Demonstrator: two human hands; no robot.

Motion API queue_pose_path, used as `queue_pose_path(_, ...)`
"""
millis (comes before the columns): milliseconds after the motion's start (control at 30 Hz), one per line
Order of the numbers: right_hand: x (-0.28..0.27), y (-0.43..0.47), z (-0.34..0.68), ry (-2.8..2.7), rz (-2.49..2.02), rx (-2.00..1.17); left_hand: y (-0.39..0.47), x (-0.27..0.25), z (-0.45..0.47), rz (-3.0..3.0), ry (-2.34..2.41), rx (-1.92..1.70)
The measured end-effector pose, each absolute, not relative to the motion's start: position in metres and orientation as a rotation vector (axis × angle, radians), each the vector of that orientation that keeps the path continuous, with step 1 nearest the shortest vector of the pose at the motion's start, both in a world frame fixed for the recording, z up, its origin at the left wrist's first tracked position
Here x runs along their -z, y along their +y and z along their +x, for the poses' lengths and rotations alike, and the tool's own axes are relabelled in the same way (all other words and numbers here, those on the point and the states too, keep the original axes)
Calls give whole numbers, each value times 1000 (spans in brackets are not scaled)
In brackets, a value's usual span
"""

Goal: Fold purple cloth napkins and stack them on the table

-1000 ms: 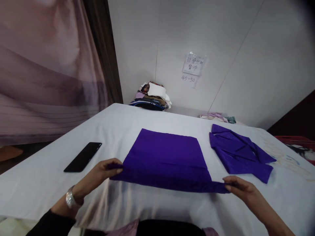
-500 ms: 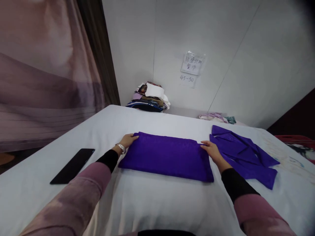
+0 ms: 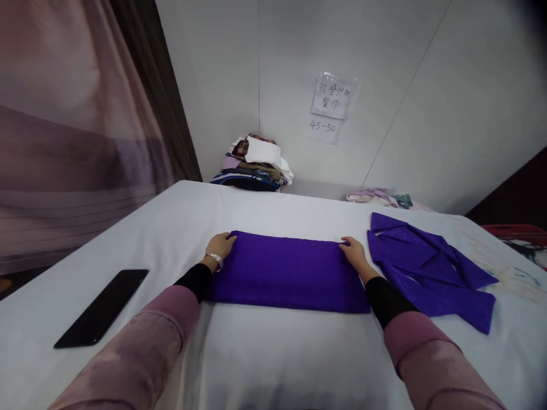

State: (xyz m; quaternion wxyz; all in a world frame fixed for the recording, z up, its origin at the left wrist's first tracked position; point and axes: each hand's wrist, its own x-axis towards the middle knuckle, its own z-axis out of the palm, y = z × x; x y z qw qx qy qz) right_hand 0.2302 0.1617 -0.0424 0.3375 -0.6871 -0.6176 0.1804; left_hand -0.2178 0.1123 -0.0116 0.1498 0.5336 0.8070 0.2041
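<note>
A purple cloth napkin, folded into a wide rectangle, lies in front of me on the white-covered table. My left hand, with a silver bracelet at the wrist, pinches its far left corner between thumb and fingers. At the far right corner my right hand is closed on the edge in the same way. The cloth's far edge runs nearly straight between the two hands. Just right of my right hand, more purple napkins lie loosely overlapped.
A dark flat phone-like slab lies left on the white tablecloth. Folded clothes are stacked beyond the far edge, with lighter cloths farther right. Handwritten paper hangs on the wall. A pink curtain hangs left.
The napkin's uneven far edge now looks straight and its surface smoother. My right hand has shifted slightly left, still on the far right corner. The view has tilted a little.
</note>
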Motion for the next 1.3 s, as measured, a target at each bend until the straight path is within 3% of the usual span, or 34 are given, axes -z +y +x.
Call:
queue_pose_path(700, 36, 162, 227, -1770, -1990, -243, 118, 13, -215, 1544, 2488, -464)
queue_pose_path(833, 25, 151, 220, -1846, -1896, -172, 113, 7, -220, 1547, 2496, -650)
queue_pose_path(967, 18, 104, 170, -2134, -1546, -188, 81, 7, -194, 1965, 2292, -785)
queue_pose_path(1133, 21, 27, 68, -2521, -1194, -459, 23, 25, -131, 2408, 1794, -559)
queue_pose_path(1300, 27, 7, 55, -2565, -1296, -480, 8, 43, -119, 2380, 1902, -330)
